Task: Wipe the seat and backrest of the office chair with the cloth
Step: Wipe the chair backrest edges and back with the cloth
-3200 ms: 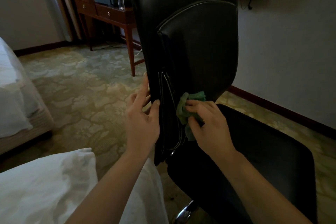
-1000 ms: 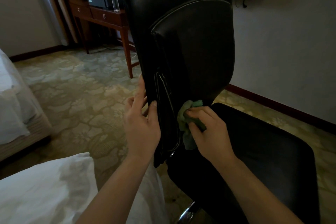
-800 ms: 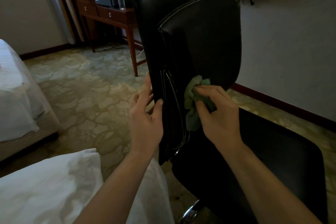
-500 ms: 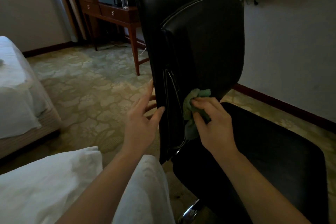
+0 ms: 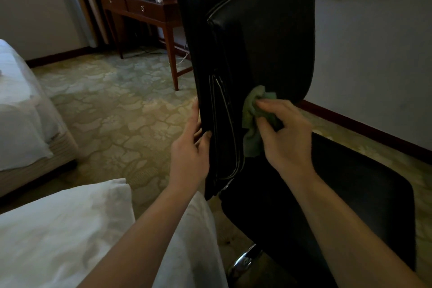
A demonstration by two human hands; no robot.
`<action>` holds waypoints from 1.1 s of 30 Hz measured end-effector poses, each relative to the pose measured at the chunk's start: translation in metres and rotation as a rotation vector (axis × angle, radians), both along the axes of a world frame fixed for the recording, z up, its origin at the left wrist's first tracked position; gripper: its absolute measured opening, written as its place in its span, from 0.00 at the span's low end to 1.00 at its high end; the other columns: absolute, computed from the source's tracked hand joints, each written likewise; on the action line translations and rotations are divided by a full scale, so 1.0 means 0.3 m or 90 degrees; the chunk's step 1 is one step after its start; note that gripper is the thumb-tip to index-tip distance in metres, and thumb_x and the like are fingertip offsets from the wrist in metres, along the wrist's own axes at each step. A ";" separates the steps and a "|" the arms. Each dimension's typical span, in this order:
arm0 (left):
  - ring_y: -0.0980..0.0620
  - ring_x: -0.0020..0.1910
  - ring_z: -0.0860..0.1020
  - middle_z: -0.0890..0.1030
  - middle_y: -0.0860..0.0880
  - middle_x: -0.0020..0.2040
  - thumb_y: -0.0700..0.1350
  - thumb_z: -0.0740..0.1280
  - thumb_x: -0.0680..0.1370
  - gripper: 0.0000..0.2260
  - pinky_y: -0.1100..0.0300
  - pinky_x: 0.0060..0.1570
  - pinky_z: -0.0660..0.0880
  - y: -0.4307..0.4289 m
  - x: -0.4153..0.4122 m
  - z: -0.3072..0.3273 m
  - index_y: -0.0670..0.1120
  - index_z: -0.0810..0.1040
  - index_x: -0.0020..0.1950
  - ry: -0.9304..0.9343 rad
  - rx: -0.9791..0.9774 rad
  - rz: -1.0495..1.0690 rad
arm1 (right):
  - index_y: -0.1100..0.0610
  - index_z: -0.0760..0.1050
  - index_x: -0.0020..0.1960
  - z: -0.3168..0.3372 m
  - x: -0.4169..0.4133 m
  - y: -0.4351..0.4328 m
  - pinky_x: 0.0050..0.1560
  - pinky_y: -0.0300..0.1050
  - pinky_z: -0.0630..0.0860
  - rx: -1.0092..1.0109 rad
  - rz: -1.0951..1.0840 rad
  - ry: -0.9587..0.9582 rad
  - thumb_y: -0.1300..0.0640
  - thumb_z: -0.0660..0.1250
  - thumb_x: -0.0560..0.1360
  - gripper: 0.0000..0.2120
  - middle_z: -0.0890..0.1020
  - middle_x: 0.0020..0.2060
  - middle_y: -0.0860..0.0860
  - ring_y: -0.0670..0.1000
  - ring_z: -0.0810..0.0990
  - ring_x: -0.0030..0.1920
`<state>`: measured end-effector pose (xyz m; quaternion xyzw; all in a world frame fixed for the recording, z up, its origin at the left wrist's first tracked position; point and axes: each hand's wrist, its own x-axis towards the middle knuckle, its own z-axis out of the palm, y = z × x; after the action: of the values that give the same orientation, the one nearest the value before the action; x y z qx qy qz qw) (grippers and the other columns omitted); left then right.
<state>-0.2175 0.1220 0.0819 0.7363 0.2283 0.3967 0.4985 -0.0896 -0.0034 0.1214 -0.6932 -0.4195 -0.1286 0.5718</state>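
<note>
Patterned carpet [image 5: 112,110] is lying behind the black backrest [image 5: 264,42]. The right hand [image 5: 287,138] is pressing the green cloth [image 5: 251,121] onto its lower part, with curled fingers [image 5: 268,104] pinching the cloth, which is bunching just left of them. The left hand [image 5: 189,154], fingers straight, is bracing the side edge.

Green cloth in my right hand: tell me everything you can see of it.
The crumpled green cloth looks soft and thin. The right hand pinches it between thumb and curled fingers, pressing its bunched upper part against the lower front of the black leather-look backrest. A loose end hangs down beside the thumb.
</note>
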 end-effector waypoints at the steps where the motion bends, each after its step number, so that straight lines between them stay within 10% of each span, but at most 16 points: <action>1: 0.71 0.56 0.78 0.78 0.63 0.58 0.36 0.62 0.84 0.30 0.75 0.50 0.74 -0.002 -0.001 -0.003 0.62 0.58 0.78 0.001 0.001 0.000 | 0.59 0.81 0.57 0.000 0.000 0.015 0.62 0.35 0.74 -0.008 0.013 -0.021 0.71 0.70 0.74 0.14 0.81 0.55 0.50 0.42 0.79 0.57; 14: 0.68 0.58 0.79 0.80 0.59 0.59 0.38 0.63 0.83 0.28 0.74 0.53 0.75 -0.010 0.003 -0.020 0.64 0.60 0.76 -0.020 0.013 0.034 | 0.52 0.81 0.57 -0.120 0.030 -0.068 0.63 0.40 0.75 -0.203 0.052 -0.017 0.69 0.70 0.75 0.16 0.79 0.53 0.45 0.46 0.79 0.57; 19: 0.65 0.60 0.79 0.80 0.55 0.62 0.39 0.64 0.83 0.28 0.73 0.53 0.75 -0.007 -0.003 -0.024 0.66 0.61 0.74 -0.020 0.012 0.037 | 0.54 0.80 0.58 -0.050 0.023 -0.053 0.58 0.25 0.70 -0.087 -0.037 0.002 0.69 0.71 0.75 0.15 0.80 0.53 0.47 0.31 0.76 0.54; 33: 0.63 0.63 0.78 0.79 0.62 0.60 0.35 0.65 0.82 0.33 0.65 0.62 0.76 -0.005 -0.009 -0.028 0.69 0.59 0.73 -0.016 0.052 0.036 | 0.52 0.79 0.58 -0.173 -0.013 -0.038 0.62 0.38 0.75 -0.088 0.019 0.028 0.71 0.69 0.75 0.18 0.79 0.54 0.49 0.41 0.79 0.57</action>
<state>-0.2203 0.1204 0.0734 0.7443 0.2260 0.4288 0.4595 -0.0935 -0.0148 0.0694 -0.7272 -0.4251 -0.0760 0.5335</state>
